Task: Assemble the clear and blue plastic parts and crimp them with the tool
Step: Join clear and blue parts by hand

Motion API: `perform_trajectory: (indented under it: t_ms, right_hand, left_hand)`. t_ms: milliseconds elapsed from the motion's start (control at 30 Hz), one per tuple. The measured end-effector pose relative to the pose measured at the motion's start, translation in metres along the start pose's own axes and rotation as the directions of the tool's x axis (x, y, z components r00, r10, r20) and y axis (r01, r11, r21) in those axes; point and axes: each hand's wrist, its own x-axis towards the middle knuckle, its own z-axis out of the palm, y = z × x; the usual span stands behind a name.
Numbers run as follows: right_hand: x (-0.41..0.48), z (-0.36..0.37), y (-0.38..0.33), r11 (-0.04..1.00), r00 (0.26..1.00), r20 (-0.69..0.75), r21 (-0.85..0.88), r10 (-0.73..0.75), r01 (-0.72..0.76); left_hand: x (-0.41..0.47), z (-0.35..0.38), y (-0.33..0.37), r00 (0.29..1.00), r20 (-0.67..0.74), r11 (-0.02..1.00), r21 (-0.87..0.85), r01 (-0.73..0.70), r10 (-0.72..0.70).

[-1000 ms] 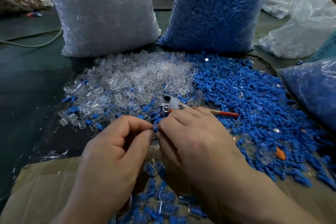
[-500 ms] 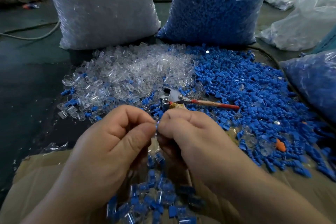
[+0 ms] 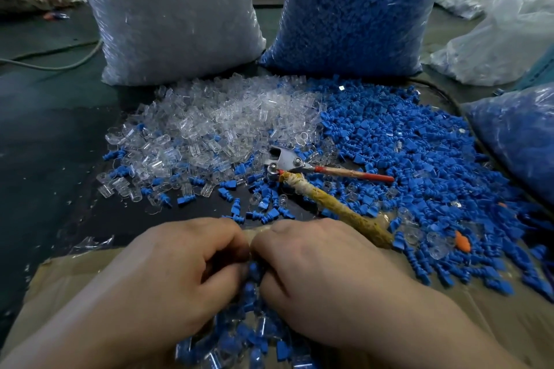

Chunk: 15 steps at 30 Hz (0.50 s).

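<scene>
My left hand [image 3: 186,272] and my right hand [image 3: 317,272] meet knuckle to knuckle low in the view, fingers curled inward. Between the fingertips a small blue part [image 3: 254,267] shows; how it is held is mostly hidden. Under the hands, a heap of joined blue-and-clear pieces [image 3: 239,341] lies on cardboard [image 3: 509,323]. The crimping tool [image 3: 287,162] lies untouched beyond the hands, one handle wrapped in yellowed tape [image 3: 338,210], the other red [image 3: 359,174]. Loose clear parts [image 3: 215,123] are piled at left, loose blue parts [image 3: 404,144] at right.
A big bag of clear parts [image 3: 174,15] and a big bag of blue parts [image 3: 353,9] stand behind the piles. Another blue-filled bag [image 3: 521,135] sits at the right edge, with pale plastic bags [image 3: 494,33] beyond. A cable [image 3: 60,66] runs along the dark surface at far left.
Both hands have dropped toward me, from above the loose parts down over the cardboard heap. The tool, partly covered before, now lies in full view.
</scene>
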Motion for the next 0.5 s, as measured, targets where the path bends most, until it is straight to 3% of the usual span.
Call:
perform_trajectory:
  t_ms: [167,267,367,433,500]
  right_hand:
    - [-0.005,-0.006,0.003,0.998,0.995,0.091,0.043,-0.041,0.037]
    - [-0.008,-0.007,0.008,0.999,0.997,0.056,0.025,-0.046,0.045]
    - [-0.006,-0.006,0.016,0.999,0.998,-0.043,0.008,0.037,-0.036]
    - [-0.004,-0.005,0.021,0.991,0.985,-0.11,0.013,0.13,-0.13]
    - [-0.003,-0.001,0.024,0.978,0.964,-0.167,-0.001,0.208,-0.211]
  left_hand:
    - [0.001,0.0,0.003,0.993,0.066,0.995,0.02,-0.101,0.1]
    - [0.001,0.001,0.002,0.993,0.035,0.993,0.026,-0.118,0.117]
    - [0.006,0.004,-0.004,0.967,-0.251,0.995,0.086,0.053,-0.029]
    - [0.011,0.003,-0.01,0.869,-0.46,0.967,0.079,0.241,-0.179]
    - [0.014,0.002,-0.018,0.758,-0.547,0.881,0.076,0.468,-0.356]
